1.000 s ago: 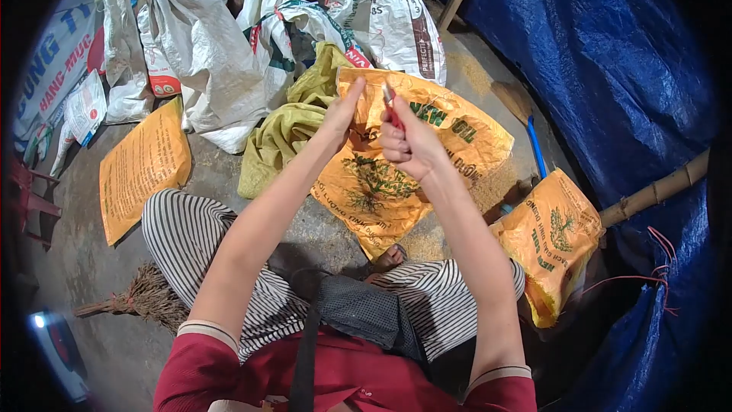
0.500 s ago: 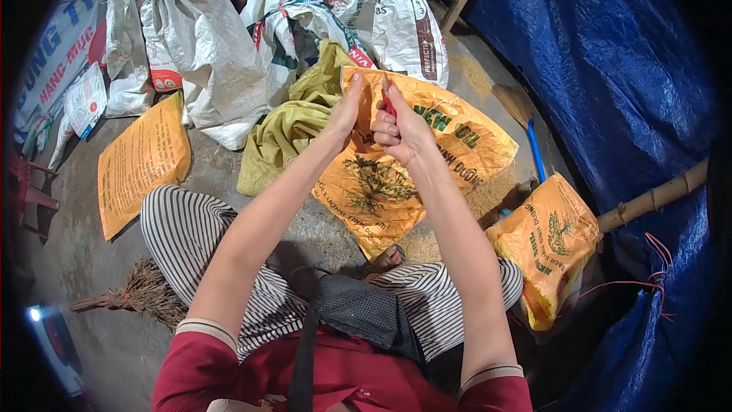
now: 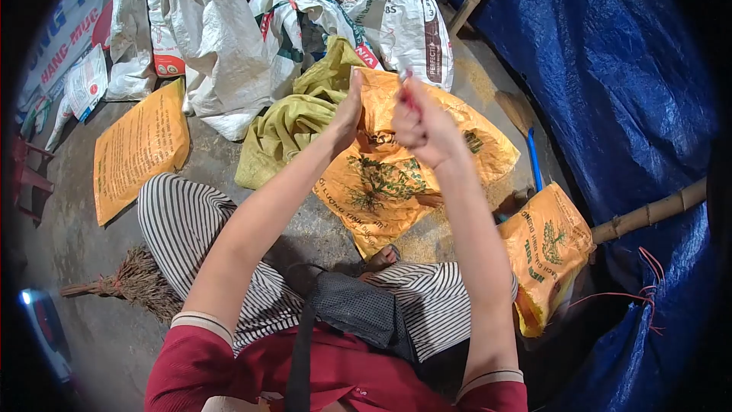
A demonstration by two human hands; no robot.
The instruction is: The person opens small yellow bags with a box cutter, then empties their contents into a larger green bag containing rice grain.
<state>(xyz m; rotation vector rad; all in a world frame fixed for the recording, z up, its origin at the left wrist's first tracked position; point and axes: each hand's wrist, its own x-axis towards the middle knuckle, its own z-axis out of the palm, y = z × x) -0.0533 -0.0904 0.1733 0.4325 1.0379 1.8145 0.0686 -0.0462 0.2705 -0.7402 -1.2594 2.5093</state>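
Orange printed sack [image 3: 366, 191] lay before the person, its long axis slanting from the left hand [image 3: 349, 111] toward the right, a lower corner pointing at the foot [image 3: 381, 258]. The left hand lay nearly flat at its upper edge, grip unclear; the right hand [image 3: 429, 128] was curled around a blurred red tool [image 3: 410, 98].

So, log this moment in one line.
left hand: at printed orange sack's upper edge, grip unclear | right hand: closed on red tool, blurred | olive sack: beside orange sack
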